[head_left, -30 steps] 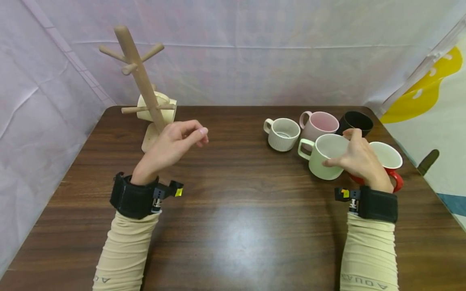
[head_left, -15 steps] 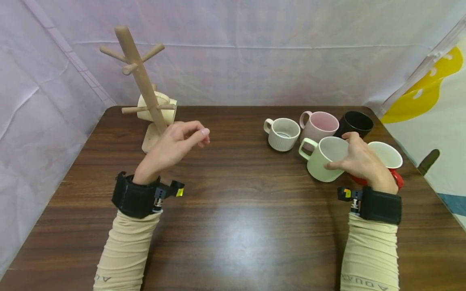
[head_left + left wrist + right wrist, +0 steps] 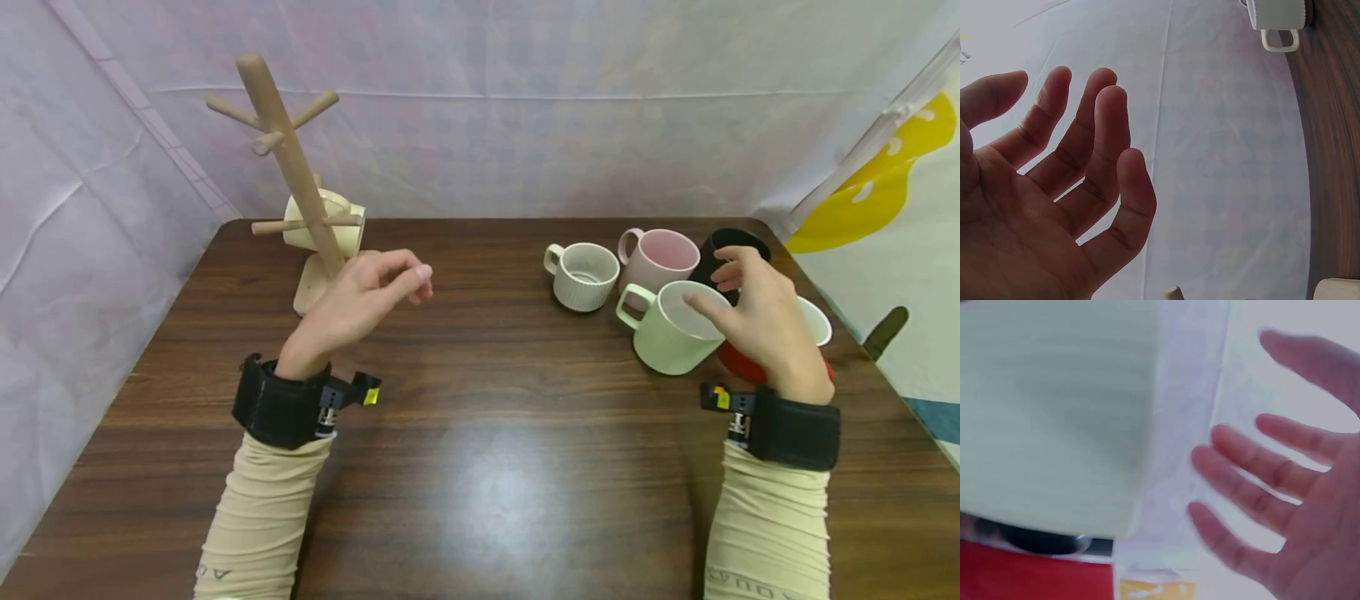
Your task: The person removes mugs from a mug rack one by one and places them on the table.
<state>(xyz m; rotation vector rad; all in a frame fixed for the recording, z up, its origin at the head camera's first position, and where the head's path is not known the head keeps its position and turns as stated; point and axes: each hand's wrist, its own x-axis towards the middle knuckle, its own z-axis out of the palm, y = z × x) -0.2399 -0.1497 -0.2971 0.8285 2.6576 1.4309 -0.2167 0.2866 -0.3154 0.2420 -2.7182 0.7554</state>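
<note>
A light green mug (image 3: 672, 335) stands on the table with its handle toward the left. My right hand (image 3: 767, 321) hovers over the mug's right side, fingers spread and holding nothing; the right wrist view shows the fingers apart from the mug's green wall (image 3: 1054, 419). A red mug (image 3: 742, 364) with a white inside is partly hidden under that hand. My left hand (image 3: 360, 296) hangs in the air in front of the wooden mug rack (image 3: 288, 158), fingers loosely bent with nothing in them, as the left wrist view also shows.
A cream mug (image 3: 350, 237) hangs low on the rack. Behind the green mug stand a ribbed white cup (image 3: 583, 287), a pink mug (image 3: 647, 271) and a black mug (image 3: 738, 243). A pale cloth (image 3: 480, 125) rises beyond the table's back edge.
My right hand, earlier gripping the green mug's rim, has let go and lifted up and to the right. The mug shifted slightly toward me before the release. The left hand has barely moved.
</note>
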